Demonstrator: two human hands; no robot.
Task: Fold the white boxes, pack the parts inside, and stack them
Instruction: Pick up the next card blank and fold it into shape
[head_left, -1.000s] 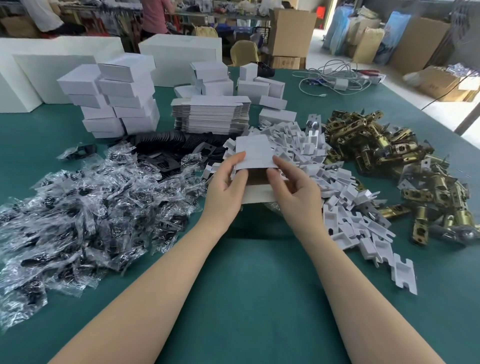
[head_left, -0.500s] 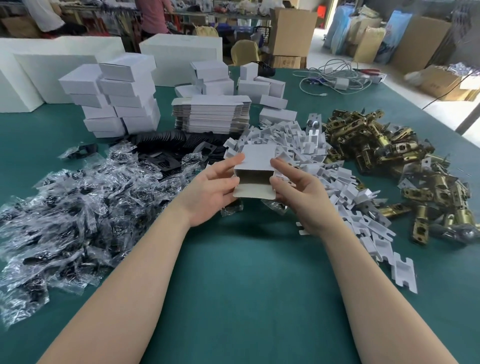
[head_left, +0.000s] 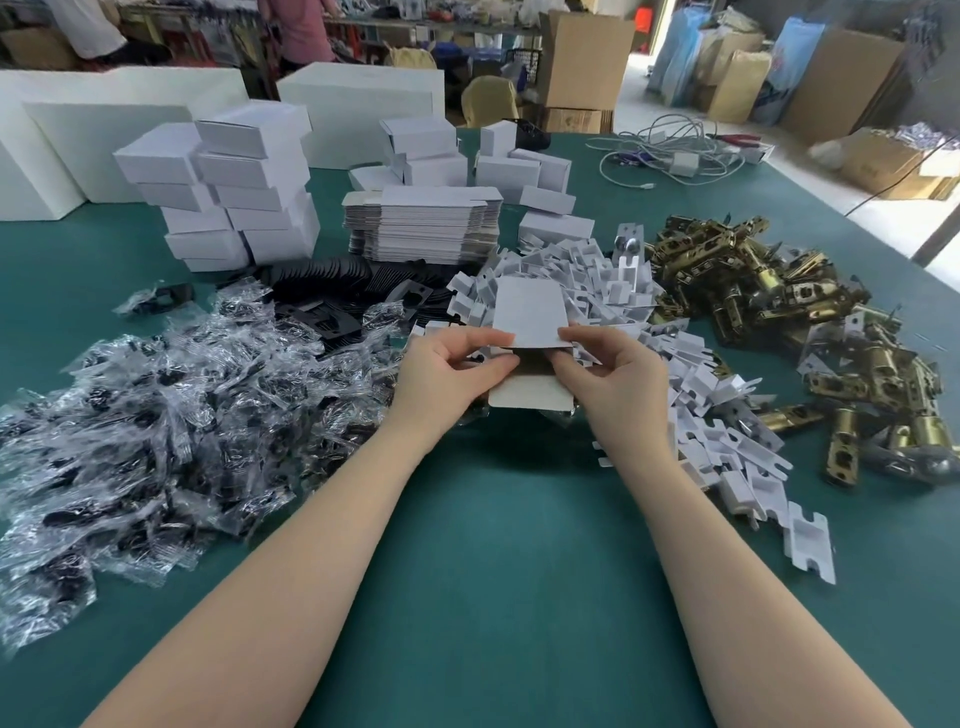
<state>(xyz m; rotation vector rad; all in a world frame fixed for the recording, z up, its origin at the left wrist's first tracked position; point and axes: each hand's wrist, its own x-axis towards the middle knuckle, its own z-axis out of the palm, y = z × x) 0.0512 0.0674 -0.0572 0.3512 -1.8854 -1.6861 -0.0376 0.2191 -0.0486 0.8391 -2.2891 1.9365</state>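
Both hands moved in on box (head_left: 527, 317) vs 0.5 s ago, L hand (head_left: 447, 374) & R hand (head_left: 608, 374) pinching its open near end, flap up, nothing packed yet; done stacks (head_left: 228, 187) far left, latches (head_left: 779, 312) far right.

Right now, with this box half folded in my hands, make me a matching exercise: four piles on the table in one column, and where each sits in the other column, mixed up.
Things:
1. brass latches
2. plastic bags
3. flat box blanks
4. folded boxes

Places:
A. far left, stacked high
B. near left, spread loosely
C. right side of the table
D. far middle, a low neat stack

Pairs: 1-C, 2-B, 3-D, 4-A
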